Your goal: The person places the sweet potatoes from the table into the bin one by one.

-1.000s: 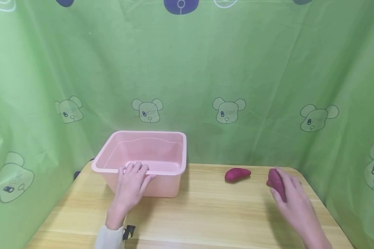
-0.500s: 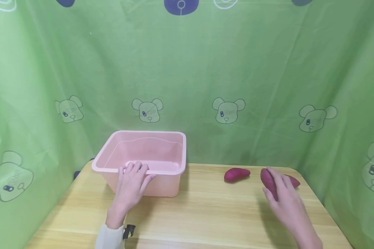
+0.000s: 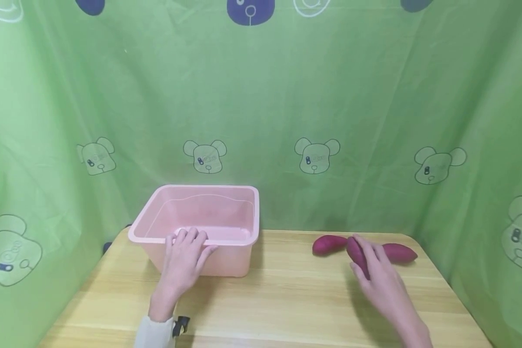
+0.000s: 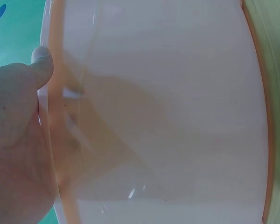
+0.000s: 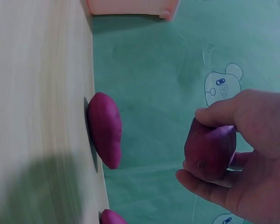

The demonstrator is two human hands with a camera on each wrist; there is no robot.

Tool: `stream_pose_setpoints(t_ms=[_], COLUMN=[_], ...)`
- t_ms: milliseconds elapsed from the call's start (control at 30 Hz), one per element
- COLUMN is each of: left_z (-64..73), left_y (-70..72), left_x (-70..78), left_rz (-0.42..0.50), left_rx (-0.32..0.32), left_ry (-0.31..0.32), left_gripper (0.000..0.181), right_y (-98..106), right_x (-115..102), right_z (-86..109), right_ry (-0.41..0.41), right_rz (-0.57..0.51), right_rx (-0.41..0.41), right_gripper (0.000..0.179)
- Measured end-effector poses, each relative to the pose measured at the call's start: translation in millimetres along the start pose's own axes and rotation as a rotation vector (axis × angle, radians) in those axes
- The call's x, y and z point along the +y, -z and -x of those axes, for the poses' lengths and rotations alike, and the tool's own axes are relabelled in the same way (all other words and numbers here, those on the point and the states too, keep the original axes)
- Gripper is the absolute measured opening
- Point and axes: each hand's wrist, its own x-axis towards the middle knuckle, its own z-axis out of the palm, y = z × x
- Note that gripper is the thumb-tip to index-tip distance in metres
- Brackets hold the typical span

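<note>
A pink plastic basin point(image 3: 235, 258) stands at the back left of the table in the head view. My left hand point(image 3: 182, 263) grips its front rim, the fingers bent over into it and the thumb point(image 4: 43, 65) outside, as the left wrist view shows. My right hand point(image 3: 383, 285) holds a purple sweet potato point(image 5: 209, 151) between thumb and fingers, raised over the table. Two more sweet potatoes lie on the wood: one to the left of that hand point(image 3: 326, 245), the other point(image 3: 401, 253) to its right, partly covered by the hand.
The light wooden table point(image 3: 278, 304) has rounded back corners. A green curtain point(image 3: 261, 96) with printed bear heads hangs behind it and along both sides. A dark strap piece point(image 3: 180, 326) sits at the left wrist, beside the pale sleeve point(image 3: 154, 333).
My right hand has moved left with the sweet potato, uncovering more of the sweet potato on the right. The left hand has stayed on the basin's rim.
</note>
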Motion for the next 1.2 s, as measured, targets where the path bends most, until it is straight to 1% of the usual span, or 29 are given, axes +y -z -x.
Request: stream_pose_setpoints(t_ms=[200,433,633,833,1200], left_z=[0.1,-0.2,-0.4,-0.3,0.4], left_y=[-0.1,0.4,0.0,-0.5,-1.5], left_x=[0.1,0.1,0.0,0.7,0.2], left_rz=[0.005,0.009,0.007,0.006,0.023], left_rx=[0.004,0.013,0.007,0.005,0.021], left_ry=[-0.004,-0.011,-0.011,-0.010,-0.007], left_gripper=[0.028,0.028,0.028,0.028,0.029], right_y=[-4,-10,-17,-21,-26], right_x=[-5,-11,-15,-19,-31], right_z=[-2.1,-7.2,-9.9,-11.1,-15.6], right_ry=[0.010,0.047,0.064,0.052,0.036], right_rz=[0.000,-0.008,-0.034,-0.047,-0.069], right_rx=[-0.023,0.004,0.023,0.013,-0.018], right_gripper=[0.074,0.075,0.073,0.074,0.073])
